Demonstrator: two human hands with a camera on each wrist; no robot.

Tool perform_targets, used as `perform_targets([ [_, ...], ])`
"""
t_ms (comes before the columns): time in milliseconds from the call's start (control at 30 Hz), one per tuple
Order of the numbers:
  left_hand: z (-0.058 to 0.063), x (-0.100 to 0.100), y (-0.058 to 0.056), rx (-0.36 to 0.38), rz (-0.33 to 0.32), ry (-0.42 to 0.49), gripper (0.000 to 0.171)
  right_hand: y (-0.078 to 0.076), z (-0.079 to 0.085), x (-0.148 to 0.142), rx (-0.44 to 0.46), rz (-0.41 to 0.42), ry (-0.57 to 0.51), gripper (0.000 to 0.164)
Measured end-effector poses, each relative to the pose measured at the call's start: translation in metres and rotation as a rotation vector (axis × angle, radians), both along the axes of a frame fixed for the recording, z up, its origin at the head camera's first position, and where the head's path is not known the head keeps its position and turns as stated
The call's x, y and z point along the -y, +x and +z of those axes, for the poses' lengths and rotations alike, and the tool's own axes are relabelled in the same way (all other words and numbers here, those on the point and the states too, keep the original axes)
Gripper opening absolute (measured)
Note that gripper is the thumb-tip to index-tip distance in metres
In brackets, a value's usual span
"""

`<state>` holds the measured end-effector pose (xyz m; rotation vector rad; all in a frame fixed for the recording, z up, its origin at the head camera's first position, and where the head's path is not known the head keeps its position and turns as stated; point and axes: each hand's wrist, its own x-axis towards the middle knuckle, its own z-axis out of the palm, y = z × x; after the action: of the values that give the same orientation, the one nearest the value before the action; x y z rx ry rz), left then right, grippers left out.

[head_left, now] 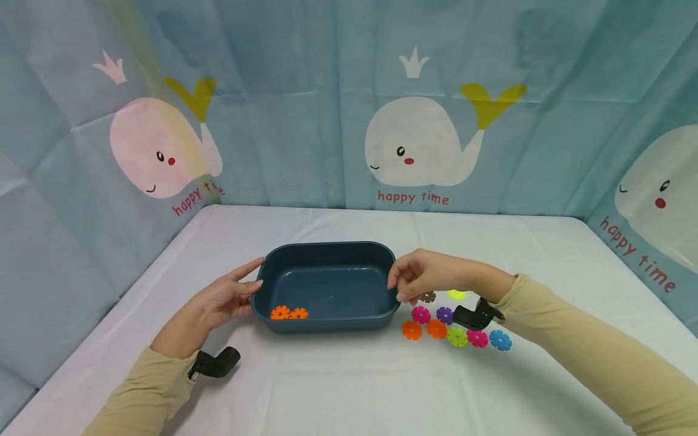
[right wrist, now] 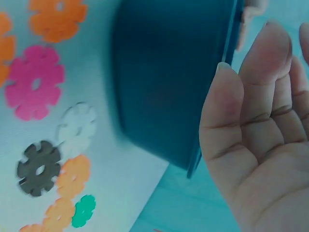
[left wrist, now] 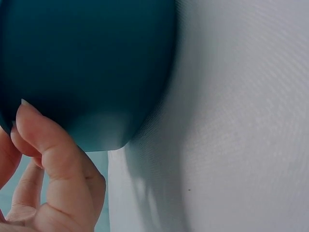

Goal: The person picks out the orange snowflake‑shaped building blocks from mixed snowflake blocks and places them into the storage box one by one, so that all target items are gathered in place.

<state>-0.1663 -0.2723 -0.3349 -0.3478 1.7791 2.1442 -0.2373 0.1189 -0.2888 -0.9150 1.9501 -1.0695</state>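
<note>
A dark blue plastic basin sits on the table, with two orange notched discs lying inside at its near left. My left hand holds the basin's left end, thumb and fingers at the rim; close up in the left wrist view, fingertips lie against the wall. At the opposite end, my right hand hovers by the right rim, fingers loosely bent over it. In the right wrist view its palm faces the camera and nothing shows between thumb and fingers.
Several flat notched plastic discs lie right of the basin, partly under my right forearm: orange, pink, purple, yellow-green, blue and brown. White cloth covers the table. A whale-print curtain hangs behind.
</note>
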Motion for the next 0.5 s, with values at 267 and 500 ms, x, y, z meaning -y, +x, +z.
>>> perform_targets([
  [267, -0.002, 0.0, -0.001, 0.0, -0.001, 0.005, 0.074, 0.004, -0.007, -0.019, 0.006, 0.032, 0.047, 0.02],
  [500, -0.003, 0.002, 0.0, -0.009, -0.017, -0.003, 0.074, 0.011, -0.019, -0.032, -0.077, 0.023, 0.096, 0.017],
])
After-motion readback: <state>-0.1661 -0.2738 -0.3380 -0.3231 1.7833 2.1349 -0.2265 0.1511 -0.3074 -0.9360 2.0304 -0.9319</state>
